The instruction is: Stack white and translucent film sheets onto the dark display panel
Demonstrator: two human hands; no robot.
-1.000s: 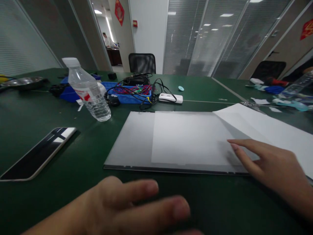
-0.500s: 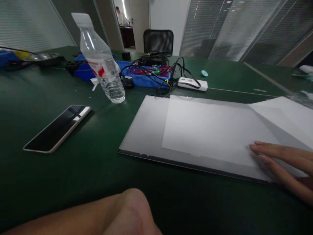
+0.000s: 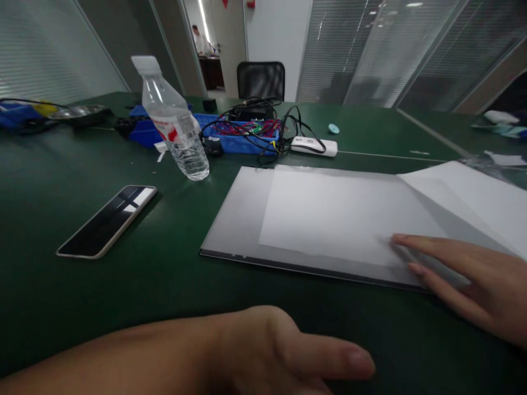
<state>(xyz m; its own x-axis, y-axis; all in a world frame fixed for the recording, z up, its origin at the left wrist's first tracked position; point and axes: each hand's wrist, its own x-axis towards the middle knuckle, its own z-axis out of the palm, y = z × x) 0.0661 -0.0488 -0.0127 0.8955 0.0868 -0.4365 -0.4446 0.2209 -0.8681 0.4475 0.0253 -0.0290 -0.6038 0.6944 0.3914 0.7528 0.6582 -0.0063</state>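
My right hand (image 3: 473, 274) rests on a white sheet of paper (image 3: 321, 208), its fingers apart and stretched out flat. Under the paper is a thin grey-white panel (image 3: 234, 219) with a dark front edge. To the right, another white sheet (image 3: 477, 197) lies folded or lifted over it. At the bottom, close to me, is my left hand (image 3: 284, 351), above the green table (image 3: 164, 291). Its thumb points right, apart from the hand, and I see nothing held. The frame's lower edge cuts off its other fingers.
A phone (image 3: 107, 222) lies at left. Behind it stands a water bottle (image 3: 177, 131), looking tilted. Further back, a blue tray (image 3: 242, 144) holds tangled wires beside a white device (image 3: 313, 146). A black chair (image 3: 261, 81) is beyond the table; a distant person (image 3: 200, 41) shows through a doorway.
My left hand has moved right and its thumb now shows. The right hand appears further left and more of it is in view. The view has shifted slightly.
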